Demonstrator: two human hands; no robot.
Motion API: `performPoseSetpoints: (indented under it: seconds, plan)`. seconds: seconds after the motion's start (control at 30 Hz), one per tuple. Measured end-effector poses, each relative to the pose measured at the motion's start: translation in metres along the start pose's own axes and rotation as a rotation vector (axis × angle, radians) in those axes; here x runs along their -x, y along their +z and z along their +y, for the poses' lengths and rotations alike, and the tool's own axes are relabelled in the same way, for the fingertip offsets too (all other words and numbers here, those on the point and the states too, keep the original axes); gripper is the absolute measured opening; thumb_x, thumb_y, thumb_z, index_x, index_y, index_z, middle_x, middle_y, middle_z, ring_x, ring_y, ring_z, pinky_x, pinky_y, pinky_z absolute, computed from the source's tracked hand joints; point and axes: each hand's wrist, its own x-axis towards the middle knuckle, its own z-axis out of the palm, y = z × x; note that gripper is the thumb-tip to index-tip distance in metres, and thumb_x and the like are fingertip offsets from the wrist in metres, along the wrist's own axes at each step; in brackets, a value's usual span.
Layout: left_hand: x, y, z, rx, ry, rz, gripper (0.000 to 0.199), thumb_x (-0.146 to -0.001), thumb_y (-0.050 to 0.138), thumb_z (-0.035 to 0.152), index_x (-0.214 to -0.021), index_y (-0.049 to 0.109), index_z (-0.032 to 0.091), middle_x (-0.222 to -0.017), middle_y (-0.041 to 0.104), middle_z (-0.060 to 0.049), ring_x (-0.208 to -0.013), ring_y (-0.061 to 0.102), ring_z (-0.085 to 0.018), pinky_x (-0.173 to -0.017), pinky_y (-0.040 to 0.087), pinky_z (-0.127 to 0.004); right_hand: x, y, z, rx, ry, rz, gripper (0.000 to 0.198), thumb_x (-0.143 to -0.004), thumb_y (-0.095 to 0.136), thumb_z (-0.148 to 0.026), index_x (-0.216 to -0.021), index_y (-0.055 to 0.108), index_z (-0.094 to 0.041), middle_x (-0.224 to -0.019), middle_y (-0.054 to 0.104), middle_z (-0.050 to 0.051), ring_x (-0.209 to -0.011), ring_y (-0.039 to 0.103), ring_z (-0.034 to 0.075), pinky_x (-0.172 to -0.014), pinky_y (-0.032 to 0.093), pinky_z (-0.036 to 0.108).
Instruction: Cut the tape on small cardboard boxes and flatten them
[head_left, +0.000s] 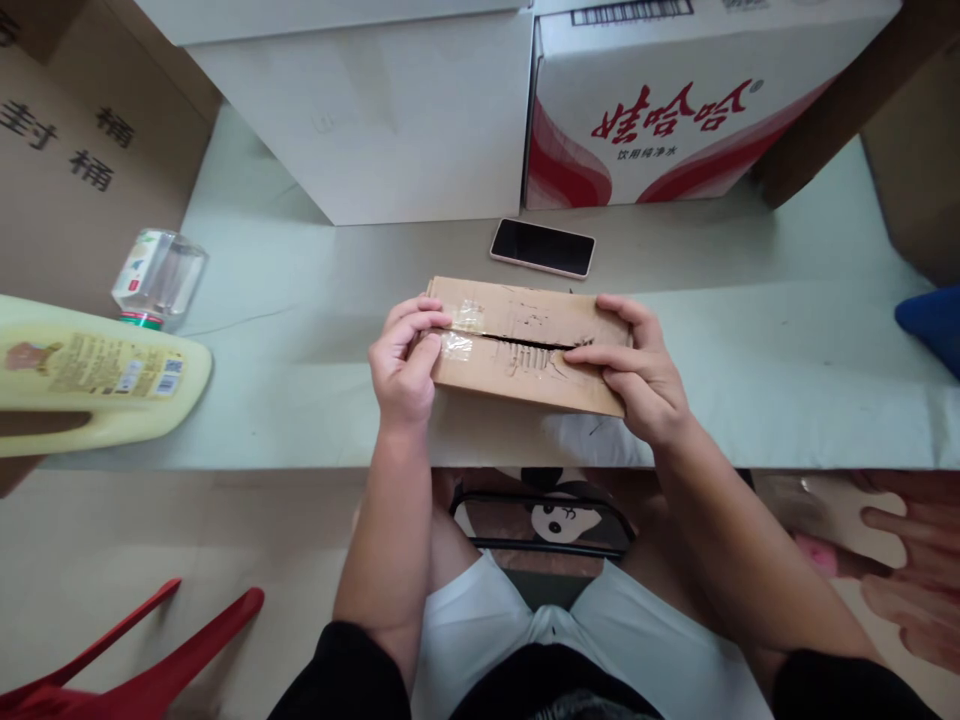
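Between my two hands is a small brown cardboard box (pixel 525 375), with its top flaps parted by a narrow dark slit. Clear tape clings to the left part of the flaps, and the board is torn near the slit's middle. My left hand (pixel 409 360) grips the box's left end, thumb on top by the tape. At the right end, my right hand (pixel 645 375) holds the box, with a finger laid along the slit. A phone (pixel 542 248) with a dark screen lies just behind the box. What is inside the box cannot be seen.
A plain white box (pixel 435 130) and a white-and-red carton (pixel 675 120) stand at the back of the pale table (pixel 300 380). To the left are a clear bottle (pixel 161 275), a yellow jug (pixel 105 375) and a large brown carton (pixel 82 150). A blue object (pixel 934 325) sits at the right edge.
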Motion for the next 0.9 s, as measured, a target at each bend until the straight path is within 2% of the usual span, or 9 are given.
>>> performPoseSetpoints:
  seconds: [0.13,0.2,0.33,0.43,0.53,0.6,0.67,0.73,0.9]
  plan:
    - [0.0,0.0,0.0,0.018,0.002,-0.017,0.019,-0.076,0.063,0.017,-0.081,0.079,0.025,-0.102,0.073,-0.004,-0.109,0.067,-0.024,-0.106,0.051,-0.046,-0.002,-0.005,-0.003,0.017,-0.025,-0.054,0.034,-0.093,0.05,-0.03,-0.103,0.082,-0.037,-0.15,0.046,-0.002,-0.145,0.043,0.031,-0.127,0.031,0.057]
    - [0.0,-0.001,0.0,0.023,-0.002,-0.015,0.019,-0.076,0.063,0.016,-0.081,0.079,0.025,-0.103,0.073,-0.005,-0.108,0.068,-0.024,-0.106,0.052,-0.046,0.0,-0.007,-0.002,-0.04,-0.026,-0.065,0.03,-0.093,0.053,-0.039,-0.105,0.081,-0.035,-0.154,0.045,-0.002,-0.147,0.042,0.033,-0.127,0.032,0.056]
    - [-0.004,-0.009,-0.005,0.03,-0.051,0.021,0.016,-0.075,0.064,0.019,-0.079,0.079,0.024,-0.103,0.074,-0.005,-0.107,0.068,-0.024,-0.108,0.051,-0.048,0.004,-0.006,0.016,-0.291,0.109,0.112,0.046,-0.086,0.059,-0.064,-0.122,0.069,-0.037,-0.162,0.04,-0.001,-0.146,0.046,0.034,-0.117,0.046,0.053]
    - [-0.011,-0.023,-0.017,0.093,-0.158,0.124,0.016,-0.071,0.063,0.021,-0.078,0.077,0.022,-0.107,0.074,-0.007,-0.112,0.068,-0.025,-0.109,0.051,-0.047,0.005,0.001,0.036,-0.35,0.284,0.215,0.063,-0.083,0.065,-0.066,-0.139,0.055,-0.039,-0.16,0.045,0.003,-0.142,0.053,0.031,-0.113,0.05,0.053]
    - [-0.02,-0.038,-0.035,0.179,-0.28,0.236,0.017,-0.069,0.061,0.025,-0.08,0.075,0.021,-0.114,0.074,-0.007,-0.113,0.069,-0.025,-0.105,0.054,-0.043,0.005,0.013,0.042,-0.388,0.361,0.028,0.065,-0.089,0.058,-0.069,-0.142,0.055,-0.032,-0.152,0.056,0.008,-0.136,0.059,0.03,-0.114,0.05,0.054]
    - [-0.024,-0.044,-0.044,0.256,-0.338,0.286,0.017,-0.066,0.063,0.024,-0.079,0.074,0.021,-0.113,0.075,-0.006,-0.108,0.07,-0.022,-0.102,0.056,-0.038,0.005,0.02,0.034,-0.404,0.295,-0.17,0.066,-0.094,0.048,-0.071,-0.143,0.057,-0.029,-0.151,0.058,0.009,-0.14,0.056,0.029,-0.12,0.045,0.054]
    - [-0.025,-0.044,-0.049,0.359,-0.438,0.29,0.016,-0.064,0.066,0.024,-0.079,0.073,0.021,-0.108,0.076,-0.005,-0.101,0.072,-0.02,-0.099,0.058,-0.035,0.006,0.025,0.021,-0.37,0.169,-0.269,0.069,-0.096,0.041,-0.074,-0.147,0.056,-0.029,-0.158,0.052,0.007,-0.151,0.045,0.028,-0.128,0.034,0.052]
    - [-0.023,-0.036,-0.048,0.473,-0.552,0.259,0.016,-0.066,0.069,0.027,-0.08,0.073,0.022,-0.101,0.078,-0.004,-0.097,0.073,-0.02,-0.096,0.06,-0.034,0.008,0.027,0.009,-0.309,0.073,-0.286,0.072,-0.095,0.04,-0.077,-0.152,0.05,-0.035,-0.168,0.037,0.002,-0.159,0.03,0.026,-0.132,0.024,0.049]
    - [-0.012,-0.005,-0.03,0.633,-0.737,0.123,0.025,-0.074,0.073,0.04,-0.092,0.075,0.023,-0.099,0.08,-0.004,-0.103,0.074,-0.023,-0.093,0.062,-0.035,0.01,0.027,-0.003,-0.188,-0.06,-0.26,0.07,-0.097,0.05,-0.065,-0.161,0.029,-0.046,-0.176,0.01,-0.008,-0.164,0.013,0.028,-0.132,0.024,0.054]
